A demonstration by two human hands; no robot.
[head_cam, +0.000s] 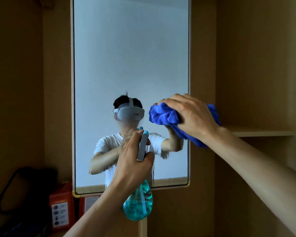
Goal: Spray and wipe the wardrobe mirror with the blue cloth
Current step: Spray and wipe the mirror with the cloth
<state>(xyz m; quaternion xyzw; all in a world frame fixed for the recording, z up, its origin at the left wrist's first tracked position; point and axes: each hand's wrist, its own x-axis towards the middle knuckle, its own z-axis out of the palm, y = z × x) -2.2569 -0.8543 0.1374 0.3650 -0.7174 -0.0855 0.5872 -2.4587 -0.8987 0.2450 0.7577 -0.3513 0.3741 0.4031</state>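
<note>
Head view: mirror [130,57] is set in a wooden wardrobe panel, its top edge cut off by the frame. Right hand [191,115] is closed over a bunched cloth [164,115], pressing it at the mirror's right edge, about mid-height. Fingertips are hidden behind the cloth; part of the cloth hangs below the wrist and part shows past the hand on the right. Left hand [133,159] is wrapped around the neck of a spray bottle [138,204], held in front of the mirror's lower part. Nozzle points toward the glass; the trigger is covered by the fingers, so whether it is squeezed cannot be told. Blue-green liquid fills the bottle's round body, which hangs below the hand and overlaps the mirror's bottom edge.

Lower glass shows wet streaks that smear the reflection of the person's arms and shirt. Reflected headset [130,113] covers the upper face.

Bottom left is dark: a red box [61,206] with a label too small to read, and a black bag [24,190] whose shape is hard to make out. Shelf [263,132] on the right is partly hidden by the right forearm.
</note>
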